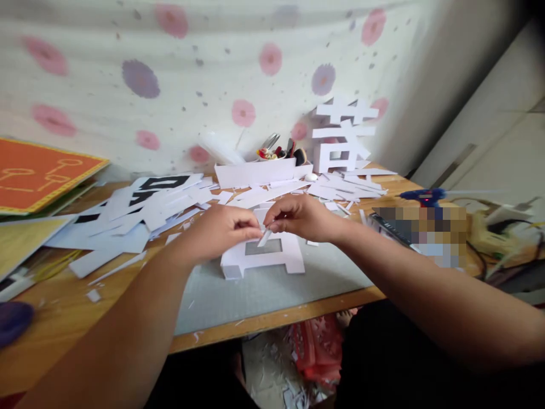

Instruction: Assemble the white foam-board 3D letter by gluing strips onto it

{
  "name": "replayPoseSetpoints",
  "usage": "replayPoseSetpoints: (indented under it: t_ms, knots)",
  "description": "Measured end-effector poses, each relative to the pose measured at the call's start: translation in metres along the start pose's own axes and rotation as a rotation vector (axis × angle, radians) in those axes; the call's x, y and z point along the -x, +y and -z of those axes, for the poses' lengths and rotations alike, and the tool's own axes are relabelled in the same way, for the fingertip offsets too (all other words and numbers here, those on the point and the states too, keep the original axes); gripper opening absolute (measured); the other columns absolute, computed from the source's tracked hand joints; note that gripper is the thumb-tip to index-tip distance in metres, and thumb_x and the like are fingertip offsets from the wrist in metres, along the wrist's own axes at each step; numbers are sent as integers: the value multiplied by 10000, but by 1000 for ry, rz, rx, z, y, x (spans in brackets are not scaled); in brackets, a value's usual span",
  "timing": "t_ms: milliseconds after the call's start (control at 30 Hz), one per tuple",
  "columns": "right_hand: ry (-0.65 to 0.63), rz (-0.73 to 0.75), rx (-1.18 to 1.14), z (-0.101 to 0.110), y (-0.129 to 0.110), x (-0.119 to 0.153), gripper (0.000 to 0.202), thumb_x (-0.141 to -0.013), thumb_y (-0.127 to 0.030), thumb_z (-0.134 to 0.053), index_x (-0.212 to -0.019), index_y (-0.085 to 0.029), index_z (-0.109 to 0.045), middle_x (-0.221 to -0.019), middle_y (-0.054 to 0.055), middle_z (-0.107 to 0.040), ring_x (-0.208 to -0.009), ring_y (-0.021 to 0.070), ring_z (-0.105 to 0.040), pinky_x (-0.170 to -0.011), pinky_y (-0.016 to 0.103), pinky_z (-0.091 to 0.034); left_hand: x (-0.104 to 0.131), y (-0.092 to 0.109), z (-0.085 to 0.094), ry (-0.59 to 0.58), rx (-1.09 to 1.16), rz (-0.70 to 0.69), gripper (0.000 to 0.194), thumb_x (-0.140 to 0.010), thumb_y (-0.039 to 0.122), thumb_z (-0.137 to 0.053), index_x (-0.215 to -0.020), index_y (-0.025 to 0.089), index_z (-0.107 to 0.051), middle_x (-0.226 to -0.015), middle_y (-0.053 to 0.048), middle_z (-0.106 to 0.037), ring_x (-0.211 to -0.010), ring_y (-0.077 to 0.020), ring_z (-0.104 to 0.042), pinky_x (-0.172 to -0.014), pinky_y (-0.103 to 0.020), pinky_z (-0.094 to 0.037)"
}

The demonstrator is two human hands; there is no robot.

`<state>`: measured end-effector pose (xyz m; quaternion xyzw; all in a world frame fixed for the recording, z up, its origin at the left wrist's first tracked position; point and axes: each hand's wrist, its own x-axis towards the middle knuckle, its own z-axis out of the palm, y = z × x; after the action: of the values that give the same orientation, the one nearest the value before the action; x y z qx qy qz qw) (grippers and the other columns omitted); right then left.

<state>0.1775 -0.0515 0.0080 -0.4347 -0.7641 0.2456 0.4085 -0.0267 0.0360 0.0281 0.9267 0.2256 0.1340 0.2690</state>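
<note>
Head cam: both hands w/ strip

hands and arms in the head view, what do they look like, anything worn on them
The left hand and right hand are human and bare, with no gloves. The left forearm and right forearm show no sleeves, watch, bracelet or cables. Rings are too small to rule out. Plain black clothing shows below.
</note>
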Motion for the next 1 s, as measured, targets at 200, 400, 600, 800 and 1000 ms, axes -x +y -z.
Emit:
replayPoseSetpoints:
  t_ms: [200, 400, 600, 800, 1000]
  knots:
    - [-217, 2, 136, -35, 17, -20, 232, -802, 11, -582, -902, -152, -712, -875, 13, -728, -751, 101, -630, -710, 227, -466, 13, -47, 6, 226, 129, -141, 141, -813, 320, -668, -733, 205, -684, -755, 1, -645, -757, -140, -570, -724, -271, -434]
    - [-281, -34, 63, -61, 26, -24, 302, -762, 79, -522, -934, -161, -584, -876, 10, -696, -787, 105, -647, -722, 221, -480, 16, -59, 8, 114, 65, -267, 77, -826, 243, -699, -753, 218, -699, -766, 6, -581, -762, -127, -538, -721, -267, -411]
    - [-269, -16, 41, -66, 30, -27, 302, -754, 69, -526, -928, -177, -545, -904, 16, -705, -811, 118, -653, -744, 237, -482, 23, -54, 14, 39, 47, -342, 44, -823, 207, -719, -797, 238, -736, -837, 5, -465, -800, -123, -489, -742, -260, -407]
    - [-254, 15, -121, -72, 34, -25, 249, -771, 36, -576, -914, -166, -543, -885, 15, -688, -816, 115, -646, -751, 245, -498, 22, -52, 10, -45, -109, -392, 130, -882, 254, -669, -833, 326, -765, -985, -4, -458, -1004, -148, -485, -941, -295, -383]
    - [-249, -2, -196, -77, 42, -23, 229, -782, 8, -601, -907, -172, -537, -885, 12, -655, -855, 135, -648, -779, 271, -511, 20, -52, 9, -64, -164, -380, 130, -870, 312, -674, -797, 342, -777, -1089, -20, -469, -1105, -218, -477, -1038, -405, -350]
